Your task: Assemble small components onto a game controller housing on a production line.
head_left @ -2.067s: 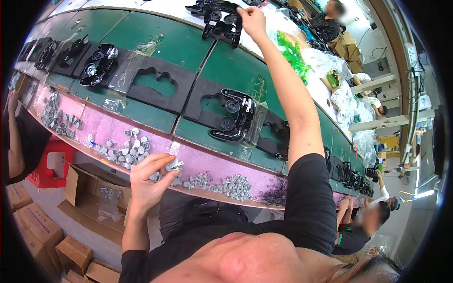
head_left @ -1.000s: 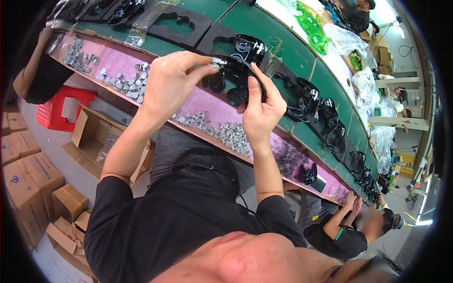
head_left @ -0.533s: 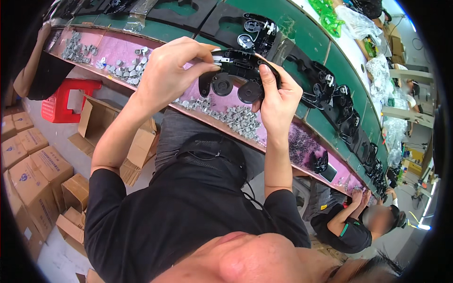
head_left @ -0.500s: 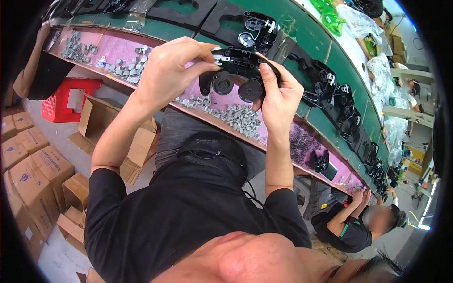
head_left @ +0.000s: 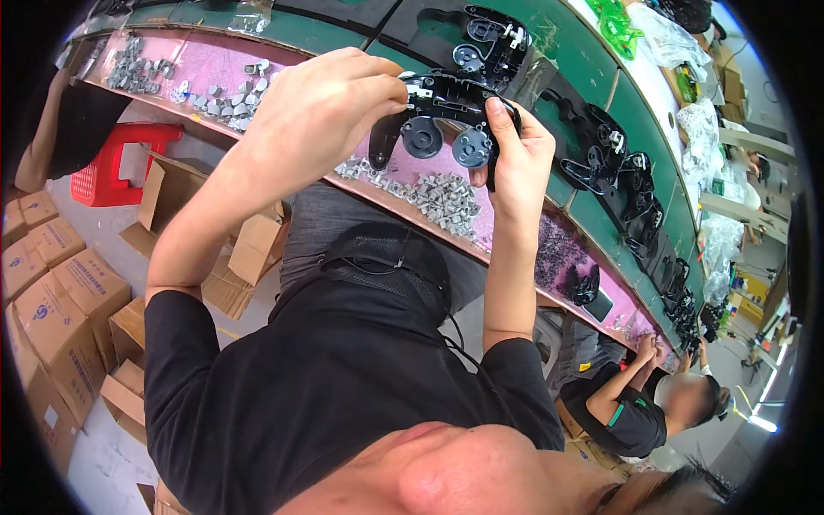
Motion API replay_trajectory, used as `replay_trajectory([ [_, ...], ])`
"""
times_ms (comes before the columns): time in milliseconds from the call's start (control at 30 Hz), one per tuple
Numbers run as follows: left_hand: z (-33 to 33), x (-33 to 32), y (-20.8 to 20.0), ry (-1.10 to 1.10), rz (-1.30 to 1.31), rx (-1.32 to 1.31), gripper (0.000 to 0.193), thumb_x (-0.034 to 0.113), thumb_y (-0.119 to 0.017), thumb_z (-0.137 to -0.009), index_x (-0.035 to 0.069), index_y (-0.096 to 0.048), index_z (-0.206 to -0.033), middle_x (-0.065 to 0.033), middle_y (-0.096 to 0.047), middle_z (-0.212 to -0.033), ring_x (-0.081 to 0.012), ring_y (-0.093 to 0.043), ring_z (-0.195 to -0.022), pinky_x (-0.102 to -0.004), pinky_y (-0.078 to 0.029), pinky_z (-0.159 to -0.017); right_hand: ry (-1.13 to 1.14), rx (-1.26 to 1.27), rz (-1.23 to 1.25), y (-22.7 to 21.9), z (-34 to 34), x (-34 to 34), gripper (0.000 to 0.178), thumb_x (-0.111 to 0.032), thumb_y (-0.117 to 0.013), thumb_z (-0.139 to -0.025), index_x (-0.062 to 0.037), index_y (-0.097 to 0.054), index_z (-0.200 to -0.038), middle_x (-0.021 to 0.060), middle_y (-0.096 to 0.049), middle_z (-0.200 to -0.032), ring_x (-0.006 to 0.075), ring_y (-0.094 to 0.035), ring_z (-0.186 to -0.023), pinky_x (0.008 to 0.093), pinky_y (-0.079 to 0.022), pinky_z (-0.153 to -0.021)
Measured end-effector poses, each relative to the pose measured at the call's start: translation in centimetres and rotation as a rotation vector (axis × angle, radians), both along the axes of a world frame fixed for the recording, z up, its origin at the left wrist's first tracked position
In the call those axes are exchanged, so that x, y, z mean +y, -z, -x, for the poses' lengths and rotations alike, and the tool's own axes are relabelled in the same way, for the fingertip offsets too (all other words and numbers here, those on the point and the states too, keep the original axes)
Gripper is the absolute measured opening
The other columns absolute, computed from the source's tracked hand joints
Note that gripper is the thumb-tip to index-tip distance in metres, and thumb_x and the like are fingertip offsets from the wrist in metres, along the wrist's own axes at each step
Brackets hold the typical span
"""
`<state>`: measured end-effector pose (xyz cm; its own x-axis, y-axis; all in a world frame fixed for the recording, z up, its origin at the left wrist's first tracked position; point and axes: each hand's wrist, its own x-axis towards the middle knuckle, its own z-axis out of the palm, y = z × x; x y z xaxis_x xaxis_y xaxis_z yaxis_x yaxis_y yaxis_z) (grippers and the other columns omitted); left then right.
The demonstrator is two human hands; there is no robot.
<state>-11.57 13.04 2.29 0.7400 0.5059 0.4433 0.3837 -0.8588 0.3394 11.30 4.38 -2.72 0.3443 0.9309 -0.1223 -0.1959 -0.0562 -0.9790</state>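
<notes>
A black game controller shell (head_left: 455, 105), with two round wells on its near side, is held up over the pink-lined ledge. My right hand (head_left: 519, 163) grips its right end, thumb on the face and fingers behind. At the shell's left end, my left hand (head_left: 330, 116) pinches with fingertips beside a small whitish part (head_left: 419, 91) in the shell; what lies between them is hidden. Below the shell is a heap of small grey plastic parts (head_left: 446, 202), with more grey parts (head_left: 230, 105) left of it. Another black controller shell (head_left: 498, 43) lies just beyond.
Several black shells (head_left: 639, 202) line the green bench (head_left: 592, 56) on the right. Small black parts (head_left: 556, 257) and a phone (head_left: 599, 305) lie on the ledge. Cartons (head_left: 64, 309) and a red stool (head_left: 116, 167) stand at left. Co-workers sit at both sides.
The shell and my hands have shifted slightly right in view, and the shell's wells face me more. The left fingertips stay at its left end, now more closed over it.
</notes>
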Motion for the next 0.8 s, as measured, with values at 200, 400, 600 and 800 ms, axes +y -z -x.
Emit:
replay_trajectory([
  [200,0.8,-0.2,0.5,-0.162,0.429,-0.217,0.018,0.006,-0.066,-0.101,0.000,-0.075,-0.115,-0.0117,-0.077,-0.112,-0.0194,-0.075,-0.099,-0.0301,-0.057,-0.084,-0.036,0.152,0.054,1.3,-0.7,0.3,0.027,-0.023,-0.069,-0.105,-0.0009,-0.070,-0.090,0.0044,-0.065,-0.062,0.0105,-0.052,-0.037,0.0247,-0.038,-0.034],
  [400,0.7,-0.3,2.5,-0.159,0.876,-0.237,0.035,0.016,-0.065,-0.106,-0.002,-0.064,-0.136,-0.0056,-0.076,-0.103,-0.0085,-0.067,-0.079,-0.0239,-0.053,-0.068,-0.098,0.141,0.065,1.8,-1.4,0.1,0.026,-0.024,-0.067,-0.106,0.0019,-0.069,-0.101,0.0115,-0.071,-0.069,0.0129,-0.058,-0.041,0.0261,-0.046,-0.039],
  [600,0.7,1.7,5.8,-0.234,1.164,-0.528,0.053,0.024,-0.070,-0.104,-0.006,-0.055,-0.145,-0.0084,-0.071,-0.093,-0.0109,-0.067,-0.069,-0.0260,-0.058,-0.058,0.094,-0.013,-0.061,1.7,-1.6,-0.9,0.039,-0.019,-0.067,-0.106,0.0048,-0.064,-0.137,0.0142,-0.076,-0.116,0.0185,-0.074,-0.089,0.0309,-0.061,-0.075],
  [800,-0.3,6.8,7.9,-0.614,1.022,-0.818,0.062,0.021,-0.071,-0.103,-0.006,-0.042,-0.151,-0.0102,-0.070,-0.104,-0.0186,-0.072,-0.089,-0.0293,-0.063,-0.073,0.096,-0.151,-0.068,2.9,-3.6,-4.0,0.025,-0.011,-0.066,-0.105,0.0050,-0.071,-0.124,0.0157,-0.078,-0.109,0.0150,-0.073,-0.082,0.0292,-0.060,-0.077],
])
